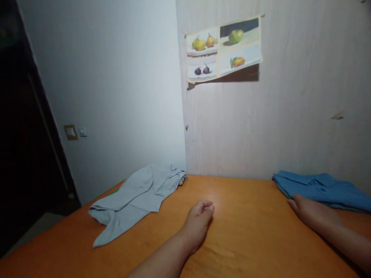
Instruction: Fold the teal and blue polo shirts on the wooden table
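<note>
My left hand (200,221) rests on the orange table near its middle, fingers curled in, with nothing seen in them. To its left lies a loosely spread light grey garment (138,193), apart from the hand. My right hand (311,213) is at the near edge of a blue folded shirt (324,187), overlapping it in view; I cannot tell whether they touch. Its fingers look curled and are partly hidden behind the back of the hand, and no held cloth shows.
The orange wooden table (246,242) meets a pale wall behind. A sheet of fruit pictures (219,52) hangs on that wall. Wall switches (71,132) are at the left, beside a dark doorway (17,120). A bit of green (114,192) shows by the grey garment.
</note>
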`<state>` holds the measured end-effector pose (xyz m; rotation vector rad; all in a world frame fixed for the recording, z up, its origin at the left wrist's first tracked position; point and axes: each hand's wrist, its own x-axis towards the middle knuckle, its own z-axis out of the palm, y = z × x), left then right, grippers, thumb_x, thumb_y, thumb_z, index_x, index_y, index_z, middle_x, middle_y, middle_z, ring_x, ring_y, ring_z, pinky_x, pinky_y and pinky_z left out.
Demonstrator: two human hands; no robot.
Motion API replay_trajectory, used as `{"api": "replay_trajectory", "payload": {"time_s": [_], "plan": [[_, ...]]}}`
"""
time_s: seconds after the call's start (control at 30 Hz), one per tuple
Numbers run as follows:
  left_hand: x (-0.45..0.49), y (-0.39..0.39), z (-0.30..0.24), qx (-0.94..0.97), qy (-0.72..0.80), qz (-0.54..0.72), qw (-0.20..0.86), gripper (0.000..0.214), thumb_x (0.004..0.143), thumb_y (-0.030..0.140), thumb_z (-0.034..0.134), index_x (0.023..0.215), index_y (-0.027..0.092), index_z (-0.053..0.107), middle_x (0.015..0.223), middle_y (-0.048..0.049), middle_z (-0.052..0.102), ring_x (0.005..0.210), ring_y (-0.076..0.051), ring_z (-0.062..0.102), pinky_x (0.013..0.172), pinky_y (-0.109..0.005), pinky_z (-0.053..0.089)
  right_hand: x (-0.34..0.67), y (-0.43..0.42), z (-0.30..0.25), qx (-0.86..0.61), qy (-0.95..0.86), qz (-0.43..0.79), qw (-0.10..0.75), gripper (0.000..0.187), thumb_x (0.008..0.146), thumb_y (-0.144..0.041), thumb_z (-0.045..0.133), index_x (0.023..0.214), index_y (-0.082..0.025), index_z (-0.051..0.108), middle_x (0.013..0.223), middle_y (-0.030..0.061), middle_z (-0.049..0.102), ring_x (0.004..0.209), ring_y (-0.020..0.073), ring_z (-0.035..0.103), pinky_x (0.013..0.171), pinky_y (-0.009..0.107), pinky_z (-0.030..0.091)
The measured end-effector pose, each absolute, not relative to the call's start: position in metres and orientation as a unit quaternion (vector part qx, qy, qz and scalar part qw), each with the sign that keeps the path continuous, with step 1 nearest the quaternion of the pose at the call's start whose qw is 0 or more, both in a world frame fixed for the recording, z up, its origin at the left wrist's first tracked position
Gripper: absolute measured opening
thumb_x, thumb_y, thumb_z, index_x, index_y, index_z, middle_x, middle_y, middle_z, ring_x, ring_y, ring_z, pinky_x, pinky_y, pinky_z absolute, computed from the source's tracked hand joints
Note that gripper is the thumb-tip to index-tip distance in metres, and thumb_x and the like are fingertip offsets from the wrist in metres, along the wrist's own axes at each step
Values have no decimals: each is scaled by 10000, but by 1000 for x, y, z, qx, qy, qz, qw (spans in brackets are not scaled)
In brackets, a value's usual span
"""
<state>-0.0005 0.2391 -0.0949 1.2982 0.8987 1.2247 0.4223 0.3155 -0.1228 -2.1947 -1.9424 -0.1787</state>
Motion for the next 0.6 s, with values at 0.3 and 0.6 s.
{"api": "replay_trajectory", "payload": {"time_s": [0.3, 0.6], "plan": [[-17, 252, -88, 634, 512, 474, 332, 255, 890, 318, 551, 1062, 151, 639, 946, -68, 681, 823, -162, 621, 741, -265, 462, 379, 268, -132, -772, -618, -33, 143, 293, 926, -398, 383, 806, -257, 610, 1037, 212, 700, 924, 369, 679, 778, 502, 472], [-110, 265, -67, 589, 676, 428, 113, 355, 807, 232, 584, 1147, 142, 632, 1274, -213, 598, 1333, -396, 402, 1130, -604, 106, 294, 214, -111, -797, -592, -49, 108, 355, 968, -321, 305, 926, -196, 635, 1054, 202, 699, 970, 325, 696, 771, 433, 482]]}}
